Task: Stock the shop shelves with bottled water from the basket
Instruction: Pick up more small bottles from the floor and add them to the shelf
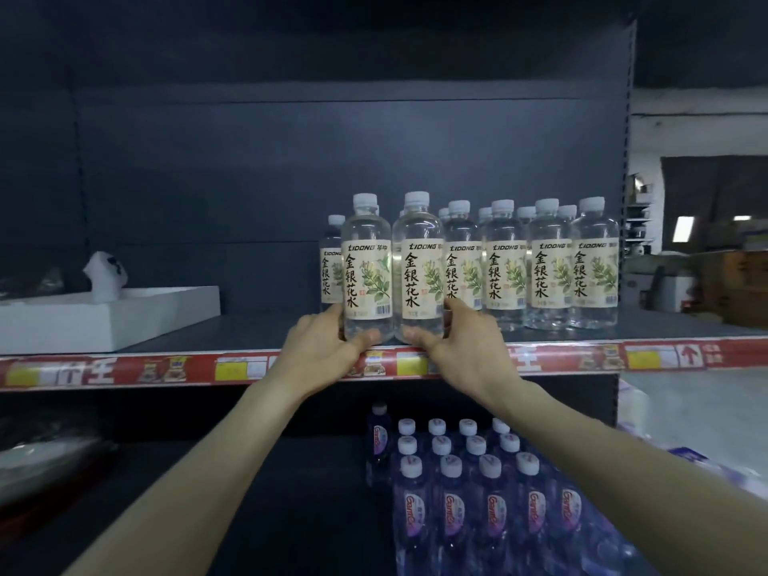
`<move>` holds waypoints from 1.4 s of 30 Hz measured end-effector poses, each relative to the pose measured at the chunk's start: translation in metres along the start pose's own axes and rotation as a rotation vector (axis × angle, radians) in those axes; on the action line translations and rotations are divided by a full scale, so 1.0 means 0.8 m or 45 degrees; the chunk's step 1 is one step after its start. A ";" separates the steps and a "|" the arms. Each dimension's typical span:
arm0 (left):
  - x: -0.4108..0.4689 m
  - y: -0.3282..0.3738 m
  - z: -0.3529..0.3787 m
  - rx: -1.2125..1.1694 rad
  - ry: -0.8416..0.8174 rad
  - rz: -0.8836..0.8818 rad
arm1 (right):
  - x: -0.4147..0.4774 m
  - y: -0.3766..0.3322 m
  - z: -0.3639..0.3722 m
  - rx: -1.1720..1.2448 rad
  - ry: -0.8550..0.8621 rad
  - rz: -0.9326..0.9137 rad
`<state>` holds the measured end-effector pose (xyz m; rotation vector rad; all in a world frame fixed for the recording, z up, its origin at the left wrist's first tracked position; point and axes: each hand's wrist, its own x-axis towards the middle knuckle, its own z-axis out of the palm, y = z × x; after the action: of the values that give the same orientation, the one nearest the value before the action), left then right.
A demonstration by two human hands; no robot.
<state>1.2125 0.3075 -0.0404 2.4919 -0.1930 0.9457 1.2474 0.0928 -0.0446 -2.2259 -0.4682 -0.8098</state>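
**Desk:** What's on your feed, starting at the left?

**Operator:** I see a white tray (112, 322) lying on the upper shelf (257, 326) at the far left. There is a crumpled white object (104, 274) at its far side. A red price strip (166, 370) runs along the shelf's near edge.

**Desk:** And the hands?

**Operator:** The left hand (320, 351) holds the left LIDONG bottle (367, 268) low down. Its thumb lies across the near face by the base, and its fingers (335, 313) curl round the bottle's left side. That bottle is upright at the shelf's near edge. I cannot tell whether its base sits on the shelf or hangs just above it. A single bottle (331, 270) of the same kind stands just behind it, to the left.

**Desk:** The other hand?

**Operator:** The right hand (463, 345) holds the right LIDONG bottle (417, 268) the same way, thumb at the near base. Its fingers (456, 306) wrap round the bottle's right side. The two held bottles touch side by side, with their labels facing me.

**Desk:** Further right?

**Operator:** A block of matching bottles (552, 276) with white caps stands upright in rows, reaching the shelf's right end. The nearest one is just beside the right hand's fingers. On the lower shelf (249, 492), right of centre, purple-labelled bottles (490, 505) stand packed together.
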 end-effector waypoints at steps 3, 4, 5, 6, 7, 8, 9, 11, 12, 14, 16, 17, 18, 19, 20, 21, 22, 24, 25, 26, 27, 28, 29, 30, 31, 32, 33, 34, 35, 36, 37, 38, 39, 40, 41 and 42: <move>0.006 0.002 0.009 0.077 -0.029 -0.028 | 0.002 0.000 0.004 -0.055 0.055 0.008; 0.009 0.000 0.013 0.085 -0.049 -0.048 | 0.002 -0.001 0.005 -0.075 0.071 0.020; 0.011 0.000 0.015 0.086 -0.063 -0.072 | 0.003 -0.002 0.005 -0.097 0.085 0.037; 0.011 -0.001 0.017 0.084 -0.073 -0.101 | 0.003 -0.004 0.006 -0.117 0.095 0.056; 0.011 0.000 0.019 0.073 -0.083 -0.129 | 0.002 -0.005 0.006 -0.133 0.102 0.066; 0.011 0.000 0.020 0.063 -0.091 -0.142 | 0.001 -0.006 0.006 -0.142 0.104 0.075; 0.010 0.001 0.021 0.054 -0.087 -0.139 | 0.000 -0.007 0.005 -0.144 0.099 0.080; 0.006 0.003 0.020 0.057 -0.081 -0.114 | -0.001 -0.007 0.003 -0.150 0.091 0.081; 0.004 0.004 0.018 0.063 -0.078 -0.107 | -0.001 -0.007 0.002 -0.156 0.099 0.077; 0.004 0.003 0.016 0.048 -0.042 -0.106 | -0.002 -0.005 0.001 -0.161 0.120 0.066; 0.004 0.002 0.017 0.015 -0.027 -0.126 | -0.002 -0.004 0.001 -0.156 0.120 0.062; 0.005 0.000 0.017 0.014 -0.026 -0.131 | -0.001 -0.004 0.002 -0.160 0.115 0.061; 0.006 -0.001 0.017 0.017 -0.031 -0.139 | 0.000 -0.003 0.002 -0.166 0.112 0.062; 0.006 -0.002 0.017 0.025 -0.037 -0.138 | 0.001 -0.002 0.003 -0.171 0.110 0.065; 0.007 -0.003 0.018 0.033 -0.042 -0.134 | 0.001 -0.001 0.003 -0.175 0.112 0.063; 0.006 -0.002 0.019 0.038 -0.037 -0.123 | 0.002 0.000 0.003 -0.181 0.116 0.058; 0.005 -0.001 0.021 0.042 -0.029 -0.115 | 0.002 0.001 0.003 -0.185 0.121 0.048; 0.004 0.001 0.023 0.062 -0.013 -0.113 | 0.002 0.002 0.003 -0.180 0.133 0.036; 0.004 0.003 0.024 0.069 -0.002 -0.112 | 0.003 0.002 0.003 -0.176 0.139 0.042; 0.004 0.004 0.024 0.080 0.008 -0.109 | 0.004 0.003 0.003 -0.174 0.139 0.052; 0.004 0.004 0.025 0.094 0.009 -0.113 | 0.004 0.003 0.002 -0.177 0.135 0.067; 0.004 0.004 0.026 0.093 0.006 -0.122 | 0.004 0.003 0.002 -0.183 0.129 0.080; 0.003 0.004 0.026 0.080 0.008 -0.130 | 0.003 0.003 0.002 -0.186 0.117 0.088; 0.003 0.003 0.025 0.071 0.010 -0.137 | 0.002 0.003 0.001 -0.191 0.108 0.091; 0.003 0.004 0.024 0.075 0.005 -0.143 | 0.001 0.002 0.001 -0.197 0.100 0.094; 0.002 0.005 0.022 0.078 -0.008 -0.143 | 0.001 0.001 -0.001 -0.199 0.083 0.098; 0.002 0.008 0.017 0.064 -0.028 -0.149 | 0.000 -0.001 -0.004 -0.188 0.048 0.107; 0.003 0.010 0.012 0.041 -0.055 -0.148 | 0.003 -0.003 -0.008 -0.153 -0.010 0.118; 0.002 0.013 0.004 0.027 -0.092 -0.159 | 0.004 -0.005 -0.014 -0.112 -0.079 0.132; 0.001 0.018 -0.003 0.027 -0.144 -0.172 | 0.006 -0.006 -0.022 -0.052 -0.144 0.141; -0.001 0.023 -0.011 0.022 -0.194 -0.189 | 0.008 -0.006 -0.030 0.015 -0.196 0.145; -0.004 0.027 -0.018 0.012 -0.227 -0.205 | 0.007 -0.004 -0.036 0.083 -0.233 0.147; -0.008 0.032 -0.023 -0.003 -0.240 -0.212 | 0.003 -0.002 -0.043 0.145 -0.243 0.145; -0.015 0.039 -0.027 -0.006 -0.222 -0.215 | -0.004 0.000 -0.049 0.199 -0.229 0.139; -0.023 0.046 -0.030 -0.008 -0.183 -0.237 | -0.012 0.002 -0.056 0.239 -0.197 0.131; -0.030 0.052 -0.030 -0.007 -0.144 -0.258 | -0.020 0.006 -0.061 0.274 -0.164 0.123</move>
<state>1.1680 0.2811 -0.0247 2.5051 0.0209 0.7215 1.2182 0.0528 -0.0311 -2.0901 -0.4814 -0.5413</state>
